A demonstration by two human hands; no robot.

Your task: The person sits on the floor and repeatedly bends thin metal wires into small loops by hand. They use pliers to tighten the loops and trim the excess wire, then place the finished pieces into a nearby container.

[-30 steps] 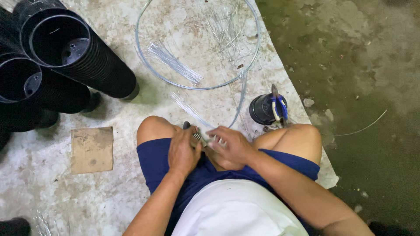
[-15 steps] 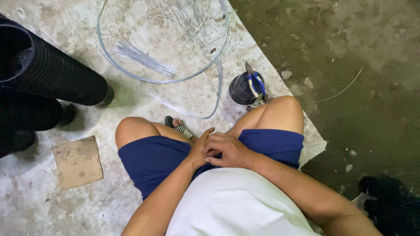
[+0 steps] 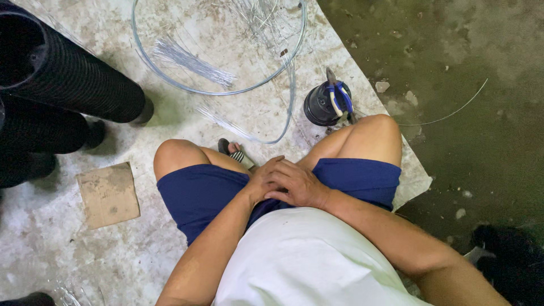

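Observation:
My left hand and my right hand rest together in my lap, between my bare knees and over blue shorts. The right hand lies across the left and covers most of it. Whether either hand holds anything is hidden. On the pale floor beyond my knees lies a big hoop of clear tubing, with a bundle of thin cut wires inside it. A sandalled foot shows between my legs.
Just past my right knee stands a small black pot with blue-handled pliers in it. Stacks of black ribbed pots lie at the left. There is a cardboard piece on the floor and a loose wire on the dark floor to the right.
A second ago both hands worked at a small metal piece near my knees. They have since drawn back into my lap and settled one over the other. The view shifted slightly.

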